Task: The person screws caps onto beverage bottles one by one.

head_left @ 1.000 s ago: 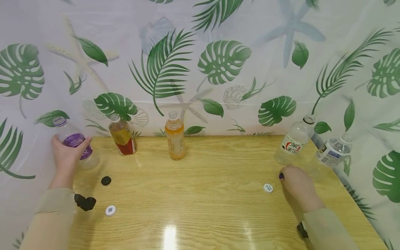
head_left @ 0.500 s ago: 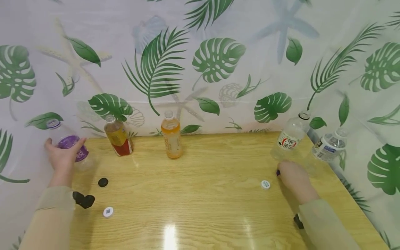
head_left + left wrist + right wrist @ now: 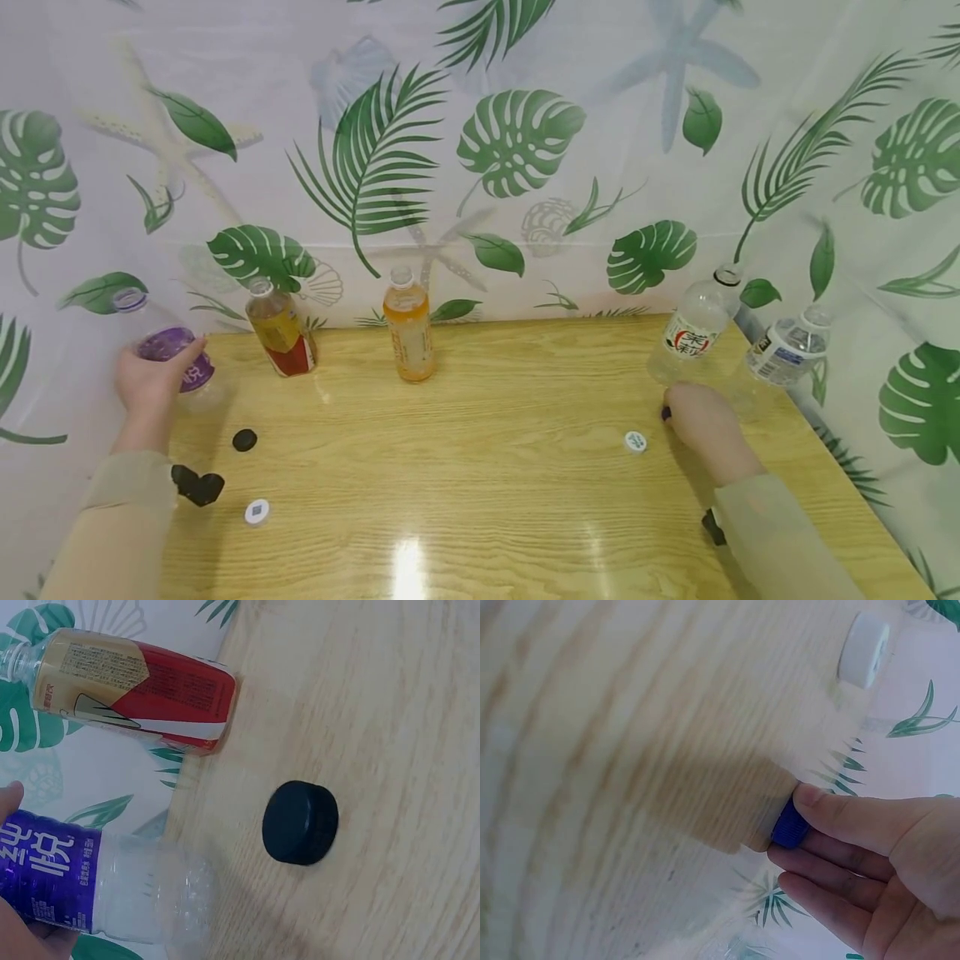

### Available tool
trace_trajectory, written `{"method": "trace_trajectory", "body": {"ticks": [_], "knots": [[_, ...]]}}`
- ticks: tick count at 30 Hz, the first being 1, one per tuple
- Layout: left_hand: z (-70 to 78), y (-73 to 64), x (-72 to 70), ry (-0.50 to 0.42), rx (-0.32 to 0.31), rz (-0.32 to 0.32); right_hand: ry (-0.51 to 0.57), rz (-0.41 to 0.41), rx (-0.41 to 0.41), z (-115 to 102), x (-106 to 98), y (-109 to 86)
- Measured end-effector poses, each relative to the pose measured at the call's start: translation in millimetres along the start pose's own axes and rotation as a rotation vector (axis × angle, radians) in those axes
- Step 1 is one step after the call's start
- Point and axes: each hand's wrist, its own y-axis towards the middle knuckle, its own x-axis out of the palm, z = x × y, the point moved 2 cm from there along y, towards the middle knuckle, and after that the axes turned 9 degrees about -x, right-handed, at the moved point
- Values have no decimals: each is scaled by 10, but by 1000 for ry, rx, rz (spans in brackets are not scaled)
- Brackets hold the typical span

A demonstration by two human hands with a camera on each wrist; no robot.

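At the far left my left hand (image 3: pixel 147 385) grips a capless clear plastic bottle (image 3: pixel 56 874) with a purple label, thumb and fingers round the label. The bottle stands upright at the table's back left corner. On the right side, my right hand (image 3: pixel 703 425) pinches a dark blue bottle cap (image 3: pixel 790 825) between thumb and fingers, low at the tabletop. A white cap (image 3: pixel 635 442) lies just left of that hand. A black cap (image 3: pixel 300 823) and another white cap (image 3: pixel 257 512) lie near my left forearm.
Along the back of the wooden table (image 3: pixel 480 467) stand a red and gold-labelled bottle (image 3: pixel 281 329) and an orange-topped bottle (image 3: pixel 408 329). Behind my right hand are a clear bottle with a white label (image 3: pixel 692 329) and another clear bottle (image 3: pixel 787 350). A leaf-patterned cloth (image 3: pixel 480 158) hangs behind.
The head view has shifted slightly, so everything sits a little further left. Both hands keep their holds on the bottle and the blue cap.
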Motion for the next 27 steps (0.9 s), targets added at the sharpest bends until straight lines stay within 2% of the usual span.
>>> {"method": "trace_trajectory", "body": {"ticks": [9, 14, 23, 27], "knots": [[93, -141, 28, 177, 152, 13, 10, -19, 16, -20, -33, 18], [199, -272, 51, 209, 165, 12, 13, -22, 14, -12, -39, 21], [427, -563, 127, 238, 210, -50, 15, -11, 11, 2, -26, 18], [534, -689, 192, 257, 273, -59, 10, -7, 5, -2, -28, 16]]}}
